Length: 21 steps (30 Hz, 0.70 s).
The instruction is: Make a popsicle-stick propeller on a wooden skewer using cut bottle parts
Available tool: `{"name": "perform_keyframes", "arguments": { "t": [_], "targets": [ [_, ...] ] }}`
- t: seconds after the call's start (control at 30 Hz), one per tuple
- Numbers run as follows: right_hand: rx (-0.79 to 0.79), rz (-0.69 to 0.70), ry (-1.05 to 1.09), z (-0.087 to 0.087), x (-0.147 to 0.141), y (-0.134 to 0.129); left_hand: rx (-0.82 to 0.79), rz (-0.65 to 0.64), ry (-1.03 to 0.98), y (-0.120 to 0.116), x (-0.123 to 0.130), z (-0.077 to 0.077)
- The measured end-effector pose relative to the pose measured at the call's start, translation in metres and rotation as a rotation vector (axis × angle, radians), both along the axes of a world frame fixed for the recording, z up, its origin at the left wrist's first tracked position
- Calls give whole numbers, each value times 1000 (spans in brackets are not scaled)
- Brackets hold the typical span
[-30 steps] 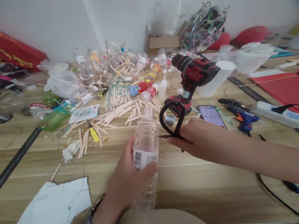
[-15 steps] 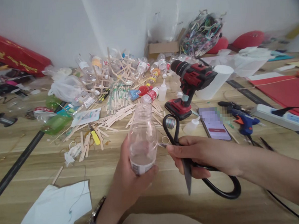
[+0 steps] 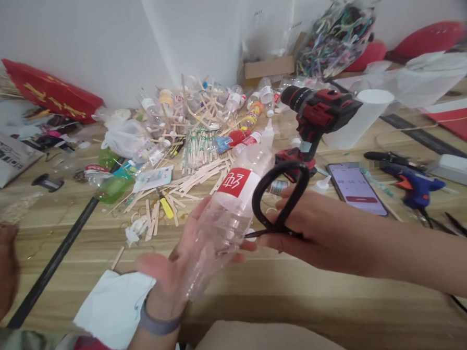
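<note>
A clear plastic bottle (image 3: pixel 216 233) with a red and white label lies tilted across my left hand (image 3: pixel 170 272). The palm faces up, the thumb is stretched away from the bottle, and some fingers pass behind it. Black-handled scissors (image 3: pixel 307 173) are in my right hand (image 3: pixel 302 223), beside the bottle's right side. A thin pointed piece at my right fingertips reaches the bottle; whether it is a blade is unclear.
A red cordless drill (image 3: pixel 320 113) stands behind my right hand. Further right are a phone (image 3: pixel 357 189) and a blue glue gun (image 3: pixel 416 183). Wooden sticks (image 3: pixel 202 179) and bottles cover the back. At the left edge shows another person's arm (image 3: pixel 1 270).
The bottle has tipped over and turned, so its red label shows. My left hand has opened its thumb away from it. The scissors have rotated, and the view has shifted left.
</note>
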State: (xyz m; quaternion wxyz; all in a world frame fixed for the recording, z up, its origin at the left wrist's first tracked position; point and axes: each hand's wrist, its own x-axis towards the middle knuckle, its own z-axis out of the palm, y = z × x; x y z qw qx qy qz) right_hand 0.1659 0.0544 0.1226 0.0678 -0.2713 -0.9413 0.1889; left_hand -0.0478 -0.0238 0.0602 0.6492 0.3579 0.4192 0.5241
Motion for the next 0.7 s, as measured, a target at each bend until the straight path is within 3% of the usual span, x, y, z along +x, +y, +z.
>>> {"name": "perform_keyframes", "arguments": {
  "t": [0.1, 0.13, 0.23, 0.37, 0.57, 0.63, 0.7],
  "targets": [
    [332, 51, -146, -3, 1, 0, -73, -76, -237, 5, 5, 7],
    [436, 59, -172, -5, 2, -1, -140, -107, -240, 7, 8, 7],
    [790, 65, -174, -12, 6, -2, -293, -41, -258, 13, 15, 3],
    [1142, 14, -205, -21, 11, -7, -348, -12, -213, 16, 22, -4],
    [1200, 33, -229, -23, 11, -7, -358, 44, -156, 12, 26, 1],
    [1146, 53, -230, -22, 9, -4, -344, 49, -155, 11, 27, 2],
    [986, 60, -267, -21, 7, -1, -331, 81, -134, 9, 28, 2]
  ]
}}
